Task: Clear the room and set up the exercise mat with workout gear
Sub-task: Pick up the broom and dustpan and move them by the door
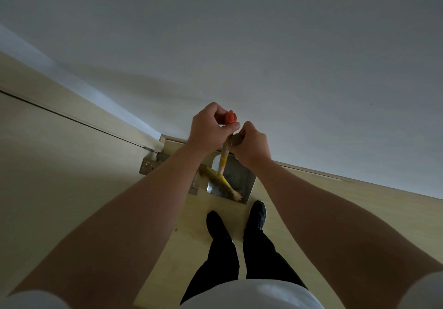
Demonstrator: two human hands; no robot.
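Note:
I stand facing a white wall, looking straight down. My left hand (211,126) grips the top of an upright handle with an orange cap (231,117). My right hand (251,145) grips a second, brownish handle end (236,139) just beside it. Below the hands a yellow broom (219,177) with straw bristles rests in a grey metal dustpan (236,177) that stands on the floor against the wall. Which handle belongs to the broom and which to the dustpan is unclear. No mat or workout gear is in view.
The white wall (263,57) fills the upper view. A light wooden door (60,153) stands on the left with a metal hinge plate (149,166) near the corner. My two black shoes (217,225) stand on the pale wooden floor (191,248) just behind the dustpan.

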